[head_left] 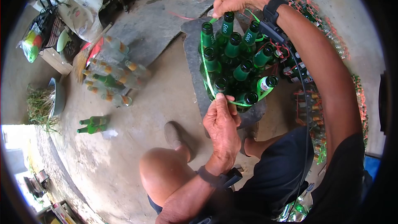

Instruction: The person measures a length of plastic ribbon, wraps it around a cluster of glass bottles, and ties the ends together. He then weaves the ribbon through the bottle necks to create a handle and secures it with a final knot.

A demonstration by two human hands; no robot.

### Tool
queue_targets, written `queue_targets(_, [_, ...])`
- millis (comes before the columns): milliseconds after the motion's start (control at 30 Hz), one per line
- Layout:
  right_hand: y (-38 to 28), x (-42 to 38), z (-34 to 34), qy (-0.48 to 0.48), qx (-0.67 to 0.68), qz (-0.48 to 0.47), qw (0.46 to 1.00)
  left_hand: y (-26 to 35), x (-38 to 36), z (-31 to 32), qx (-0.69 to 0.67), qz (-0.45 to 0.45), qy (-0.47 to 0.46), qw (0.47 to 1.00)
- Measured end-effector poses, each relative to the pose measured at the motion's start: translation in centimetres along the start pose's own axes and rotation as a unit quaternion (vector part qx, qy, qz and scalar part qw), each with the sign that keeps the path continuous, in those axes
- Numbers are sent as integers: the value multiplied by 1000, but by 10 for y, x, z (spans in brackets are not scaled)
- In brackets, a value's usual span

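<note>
Several green glass bottles (235,45) stand upright in a tight cluster on a dark slab (192,45). A bright green strap (203,58) runs around the necks at the outside of the group. At the near side, my left hand (222,124) pinches the strap beside a front bottle. My right hand (237,1) reaches over to the far side, its fingers closed on the strap near the back bottles.
Clear bottles (120,72) lie on the floor to the left, with two green bottles (93,124) nearer. A broom (81,64) leans behind them. Bundled bottles (309,103) line the right wall. A basin (58,95) holding plants is at far left.
</note>
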State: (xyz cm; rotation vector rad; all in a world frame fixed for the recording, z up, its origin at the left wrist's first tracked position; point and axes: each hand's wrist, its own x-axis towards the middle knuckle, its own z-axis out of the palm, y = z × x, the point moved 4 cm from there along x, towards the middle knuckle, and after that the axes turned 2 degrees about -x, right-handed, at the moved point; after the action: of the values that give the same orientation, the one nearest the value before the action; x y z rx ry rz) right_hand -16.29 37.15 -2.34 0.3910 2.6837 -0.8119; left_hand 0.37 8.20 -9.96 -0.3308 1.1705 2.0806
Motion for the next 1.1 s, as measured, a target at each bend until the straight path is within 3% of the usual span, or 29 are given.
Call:
queue_targets(433, [23, -20, -4, -23, 63, -2, 998, 1, 1, 1, 6, 4, -12, 1000])
queue_targets(533, [38, -27, -2, -9, 50, 26, 998, 3, 1, 1, 15, 6, -14, 1000])
queue_targets(767, [55, -43, 9, 22, 100, -10, 995, 2, 0, 5, 45, 19, -36, 998])
queue_targets(867, [60, -54, 20, 16, 144, -16, 989, -1, -2, 4, 63, 33, -52, 996])
queue_targets(933, [68, -53, 24, 32, 242, -29, 969, -3, -3, 2, 75, 34, -58, 995])
queue_targets(1000, [75, -55, 28, 45, 258, -23, 965, -3, -2, 2, 96, 52, -58, 992])
queue_targets(1100, [81, -60, 31, 59, 305, 76, 948, -3, -1, 3, 102, 56, -53, 992])
